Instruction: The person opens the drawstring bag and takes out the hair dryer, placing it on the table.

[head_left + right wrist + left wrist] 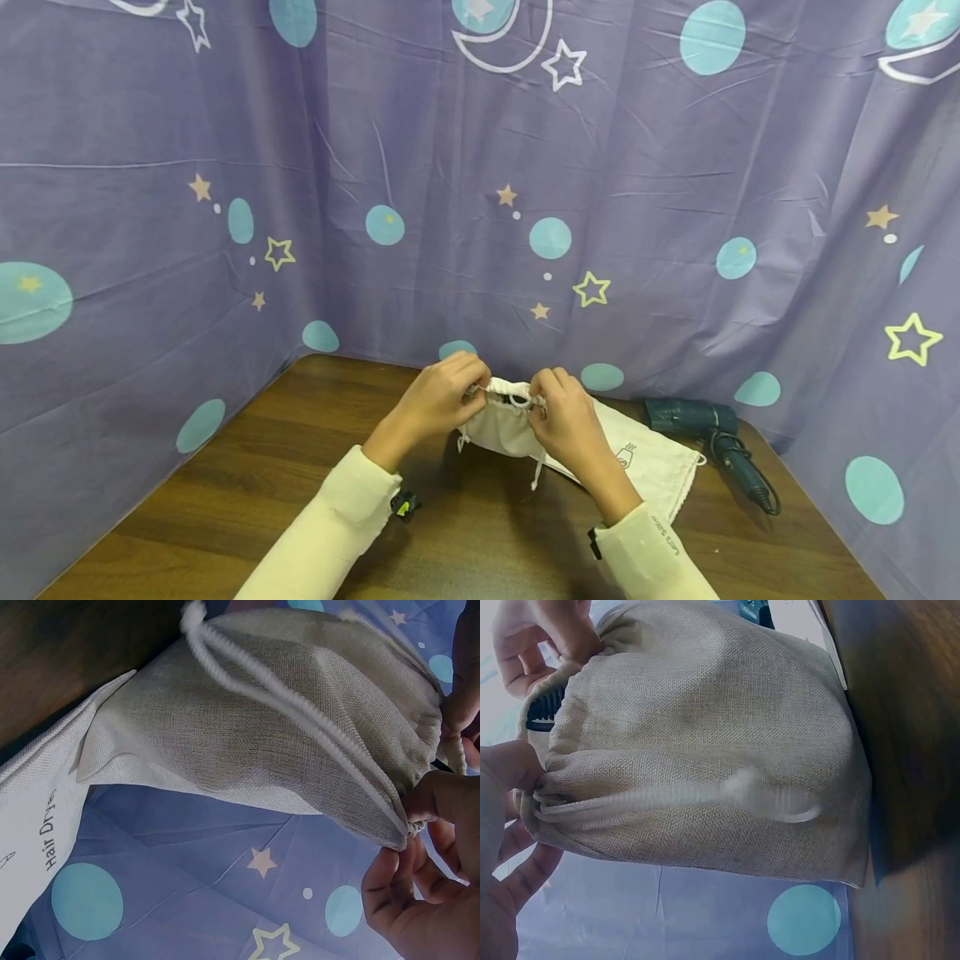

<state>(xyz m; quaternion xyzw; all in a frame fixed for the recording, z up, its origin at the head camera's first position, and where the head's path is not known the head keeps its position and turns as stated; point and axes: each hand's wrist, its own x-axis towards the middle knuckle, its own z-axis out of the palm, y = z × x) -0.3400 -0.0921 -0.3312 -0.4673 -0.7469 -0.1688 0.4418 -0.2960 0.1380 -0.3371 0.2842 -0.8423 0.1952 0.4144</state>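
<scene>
A cream cloth drawstring bag (504,429) stands on the table, held up at its gathered mouth by both hands. On one side my left hand (447,393) pinches the rim, and opposite it my right hand (564,417) pinches the other edge. Something dark and ridged, perhaps a comb or brush (546,707), shows inside the partly open mouth. A white knotted cord (292,705) hangs down the bag's side. What else lies in the bag is hidden by the cloth.
A flat white bag (663,467) printed "Hair Dryer" lies to the right, partly under my right forearm. Beyond it rests a dark teal hair dryer (690,417) with its cable wrapped. A purple patterned curtain (450,275) hangs behind the wooden table (300,442).
</scene>
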